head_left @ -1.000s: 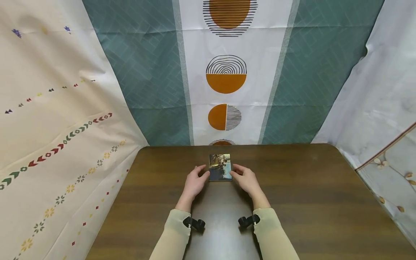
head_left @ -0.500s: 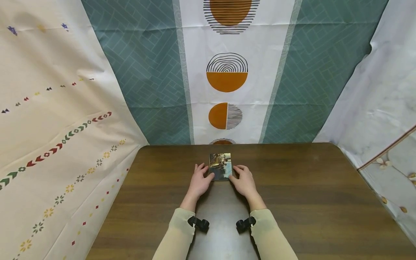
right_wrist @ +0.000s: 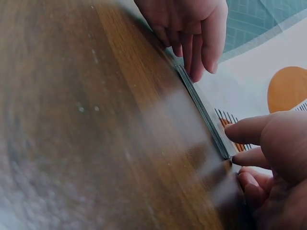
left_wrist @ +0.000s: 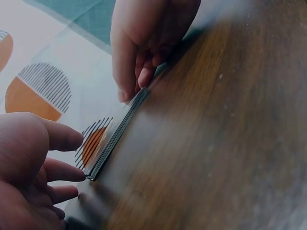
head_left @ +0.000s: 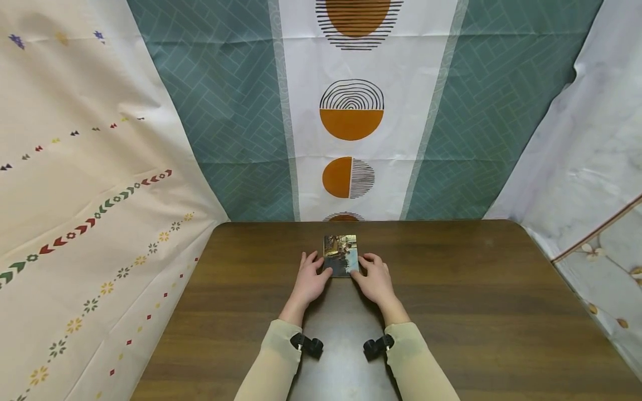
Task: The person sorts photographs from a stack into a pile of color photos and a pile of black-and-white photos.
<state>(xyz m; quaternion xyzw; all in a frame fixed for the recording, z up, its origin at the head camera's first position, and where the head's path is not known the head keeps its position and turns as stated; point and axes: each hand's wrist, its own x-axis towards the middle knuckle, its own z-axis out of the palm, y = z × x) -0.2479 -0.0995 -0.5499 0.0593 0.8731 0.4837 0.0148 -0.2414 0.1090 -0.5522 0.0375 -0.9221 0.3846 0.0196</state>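
Observation:
A small stack of picture cards point(head_left: 341, 256), with a dark painted scene on top, lies flat near the back of the table. Its layered edge point(left_wrist: 117, 135) shows in the left wrist view. At the stack's left side is my left hand point(head_left: 309, 280), fingers loosely spread, thumb over the near-left corner. My right hand point(head_left: 376, 283) mirrors it on the right, its thumb overlapping the near-right corner. In the right wrist view, a fingertip point(right_wrist: 236, 159) of the right hand sits right at the end of the layered edge. Neither hand's fingers are curled round the stack.
The brown wooden table point(head_left: 476, 312) extends wide on both sides. A green and white patterned curtain point(head_left: 241, 139) hangs behind its back edge, with pale cloths at left point(head_left: 100, 267) and right point(head_left: 577, 167). Each sleeve carries a black wrist camera point(head_left: 312, 346).
Both hands have moved inward, bringing the thumbs from beside the stack to over its near corners. The stack stays in its place on the table; the head view has shifted slightly.

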